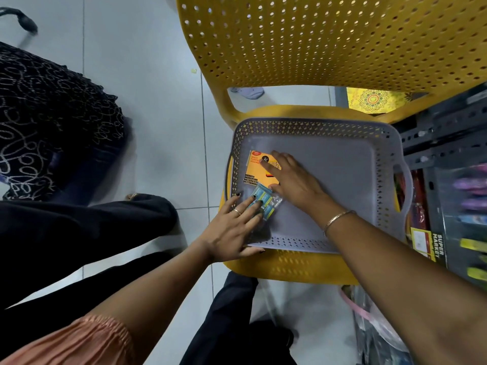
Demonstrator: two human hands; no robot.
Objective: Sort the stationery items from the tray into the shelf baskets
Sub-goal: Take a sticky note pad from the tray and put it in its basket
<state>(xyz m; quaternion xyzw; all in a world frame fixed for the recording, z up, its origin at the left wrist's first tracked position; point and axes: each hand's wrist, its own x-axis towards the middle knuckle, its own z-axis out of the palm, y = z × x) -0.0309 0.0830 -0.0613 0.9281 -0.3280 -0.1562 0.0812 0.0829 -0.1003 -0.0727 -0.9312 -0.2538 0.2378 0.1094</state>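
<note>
Both hands (263, 201) flat in grey tray (342, 180) — orange card (257, 171), blue packet (264, 201)

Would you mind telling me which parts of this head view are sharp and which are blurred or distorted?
Head view: the grey tray, left hand and right hand are fairly sharp; the shelf goods on the right smear with motion blur; wide-angle distortion bends the yellow chair and floor tile lines.

Grey tray (340, 180); yellow perforated chair (316, 48); orange packet (257, 171).
</note>
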